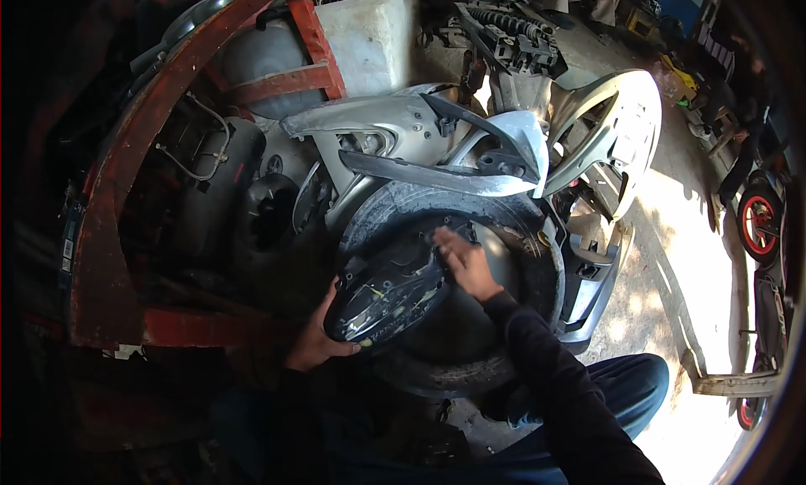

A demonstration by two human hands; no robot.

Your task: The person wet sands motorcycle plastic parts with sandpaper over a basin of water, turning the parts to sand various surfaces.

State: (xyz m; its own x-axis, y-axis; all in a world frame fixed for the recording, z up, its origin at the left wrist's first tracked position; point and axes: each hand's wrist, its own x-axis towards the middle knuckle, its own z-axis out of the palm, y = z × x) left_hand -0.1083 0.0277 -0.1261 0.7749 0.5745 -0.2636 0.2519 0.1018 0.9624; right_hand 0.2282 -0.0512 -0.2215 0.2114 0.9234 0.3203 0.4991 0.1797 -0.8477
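A glossy black motorcycle body panel (pixel 390 292), scuffed with pale and yellowish marks, is tilted over a large tyre (pixel 550 271) that lies flat. My left hand (pixel 323 335) grips the panel's near left end, thumb along the lower edge and fingers round the side. At the panel's far right end is my right hand (pixel 468 265), its fingers bent and pressed together against the dark surface. Whatever those fingertips may hold is hidden and slightly blurred. Silver-grey fairing pieces (pixel 437 173) lie across the tyre's far rim, just beyond my right hand.
A rusty red metal frame (pixel 105 258) curves along the left. A pale yellowish fairing (pixel 642 124) stands behind the tyre, with a grey plastic part (pixel 588 292) at its right. Motorcycle parts (pixel 512 40) are at the back; a red-rimmed wheel (pixel 760 223) is far right.
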